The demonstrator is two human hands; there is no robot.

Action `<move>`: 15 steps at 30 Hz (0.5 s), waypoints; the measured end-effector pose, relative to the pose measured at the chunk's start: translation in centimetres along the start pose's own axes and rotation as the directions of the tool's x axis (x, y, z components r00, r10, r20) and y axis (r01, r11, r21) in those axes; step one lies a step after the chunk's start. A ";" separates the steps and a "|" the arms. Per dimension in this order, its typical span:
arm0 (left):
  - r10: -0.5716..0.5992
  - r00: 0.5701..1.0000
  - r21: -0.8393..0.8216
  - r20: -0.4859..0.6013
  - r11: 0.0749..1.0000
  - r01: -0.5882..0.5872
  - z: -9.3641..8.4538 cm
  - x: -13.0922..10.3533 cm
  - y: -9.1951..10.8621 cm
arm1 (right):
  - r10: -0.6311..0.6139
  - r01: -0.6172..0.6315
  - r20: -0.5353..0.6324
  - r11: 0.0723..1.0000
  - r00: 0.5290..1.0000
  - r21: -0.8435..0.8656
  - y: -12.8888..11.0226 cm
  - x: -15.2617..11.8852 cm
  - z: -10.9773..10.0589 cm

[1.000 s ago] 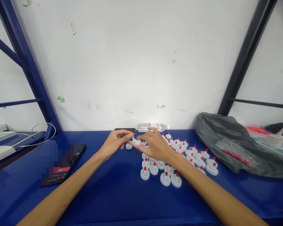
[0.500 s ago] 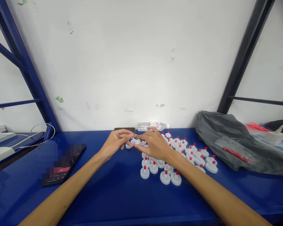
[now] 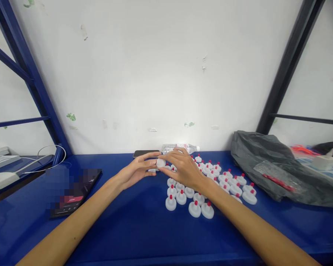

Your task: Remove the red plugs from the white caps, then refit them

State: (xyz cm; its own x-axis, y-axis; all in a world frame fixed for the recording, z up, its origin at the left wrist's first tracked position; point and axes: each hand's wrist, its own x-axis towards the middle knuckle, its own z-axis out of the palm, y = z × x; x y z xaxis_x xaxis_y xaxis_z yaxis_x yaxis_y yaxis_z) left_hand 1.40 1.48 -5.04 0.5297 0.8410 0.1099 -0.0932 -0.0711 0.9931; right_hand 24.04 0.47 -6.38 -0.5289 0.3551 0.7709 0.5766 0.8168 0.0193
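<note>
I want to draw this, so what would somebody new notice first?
Probably the crowd of red-tipped white pieces on the blue table, mostly right of centre. Next, the left hand and right hand in the middle, a small white piece between them.

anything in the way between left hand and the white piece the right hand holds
Nothing visible. The left hand has its fingertips right at the white piece, held in the right hand. The red-tipped pieces stand on the table, not between.
</note>
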 end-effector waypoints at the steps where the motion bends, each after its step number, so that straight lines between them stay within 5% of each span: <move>1: -0.003 0.999 -0.011 0.045 1.000 0.003 0.2 -0.1 0.1 | -0.018 0.018 -0.004 1.000 1.000 0.011 0.0 0.0 -0.1; 5: 0.045 0.992 -0.006 0.117 0.999 -0.044 1.1 -0.3 0.1 | -0.036 0.037 -0.046 0.999 0.998 0.033 0.2 0.0 -0.1; 15: 0.145 0.989 0.151 0.037 0.977 -0.149 0.8 -0.3 0.1 | -0.016 0.020 -0.074 0.998 0.997 0.057 -0.7 0.3 0.0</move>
State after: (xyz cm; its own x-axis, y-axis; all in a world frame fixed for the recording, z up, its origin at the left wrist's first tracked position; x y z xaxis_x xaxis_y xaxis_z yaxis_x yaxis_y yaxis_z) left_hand 1.89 0.81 -4.98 0.5417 0.8011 0.2545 -0.0428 -0.2761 0.9602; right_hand 23.50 0.04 -6.14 -0.4901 0.3077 0.8156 0.5299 0.8480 -0.0015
